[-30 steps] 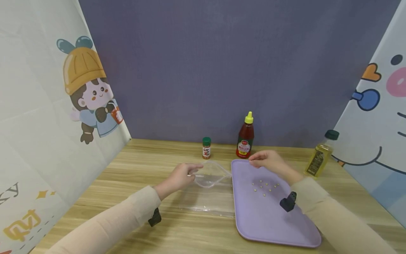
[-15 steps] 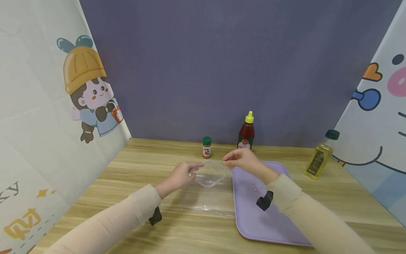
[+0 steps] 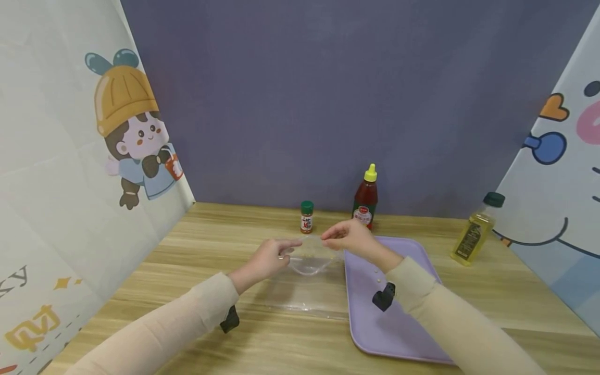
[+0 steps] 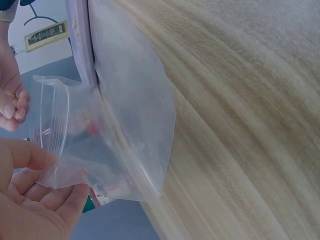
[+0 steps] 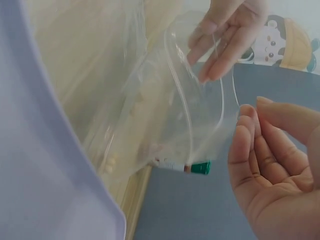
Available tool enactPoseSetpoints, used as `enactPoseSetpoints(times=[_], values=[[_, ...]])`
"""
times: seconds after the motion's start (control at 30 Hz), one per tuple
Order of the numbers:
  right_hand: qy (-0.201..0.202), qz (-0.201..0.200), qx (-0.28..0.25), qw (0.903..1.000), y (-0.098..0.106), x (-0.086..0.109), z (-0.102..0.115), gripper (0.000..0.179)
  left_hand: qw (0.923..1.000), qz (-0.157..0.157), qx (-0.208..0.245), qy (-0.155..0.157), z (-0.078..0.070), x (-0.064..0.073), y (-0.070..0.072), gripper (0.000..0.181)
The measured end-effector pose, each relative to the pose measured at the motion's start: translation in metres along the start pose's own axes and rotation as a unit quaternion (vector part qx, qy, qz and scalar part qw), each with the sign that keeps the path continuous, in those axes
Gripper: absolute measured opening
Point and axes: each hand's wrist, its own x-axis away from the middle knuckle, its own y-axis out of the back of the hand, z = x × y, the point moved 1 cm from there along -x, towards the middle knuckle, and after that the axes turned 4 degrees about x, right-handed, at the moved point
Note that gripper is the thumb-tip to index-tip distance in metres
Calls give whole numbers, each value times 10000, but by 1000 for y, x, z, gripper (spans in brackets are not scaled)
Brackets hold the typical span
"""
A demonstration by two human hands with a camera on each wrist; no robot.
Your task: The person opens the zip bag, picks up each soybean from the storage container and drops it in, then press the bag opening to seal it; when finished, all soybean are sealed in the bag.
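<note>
A clear zip-top bag (image 3: 307,294) lies on the table with its mouth raised and spread. My left hand (image 3: 274,256) grips the left side of that mouth, thumb and fingers on either side of the film in the left wrist view. Just above the right side of the mouth is my right hand (image 3: 353,239); its fingers are curled with thumb and fingertips close together, and I see nothing between them. Small pale yellow beans (image 5: 110,164) show blurred through the film in the right wrist view. Others like them lie on the purple tray (image 3: 389,333), partly hidden by the right arm.
Behind the bag stands a small green-capped spice jar (image 3: 307,217). A red sauce bottle (image 3: 365,204) with a yellow tip is behind the tray. An oil bottle (image 3: 475,232) stands at the right. A dark backdrop (image 3: 262,104) closes off the table's far edge.
My right hand has travelled left from over the tray to the bag's mouth. A small yellow bean at its fingertips half a second ago is no longer visible there. My left hand stays put.
</note>
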Motion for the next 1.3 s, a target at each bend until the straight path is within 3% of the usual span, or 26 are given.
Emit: enactPoseSetpoints(times=[0.3, 0.87, 1.07, 1.3], values=[[-205, -73, -54, 9997, 29, 12, -19, 29, 10000, -41, 5, 89, 0, 1, 0, 51], [-810, -53, 378, 9960, 77, 46, -77, 34, 9999, 41, -31, 138, 3, 2, 0, 51], [-1210, 190, 374, 9918, 84, 49, -102, 37, 9999, 31, -51, 158, 1, 2, 0, 51], [-1401, 602, 421, 9874, 86, 48, -127, 35, 9996, 40, -28, 275, -1, 2, -2, 52]])
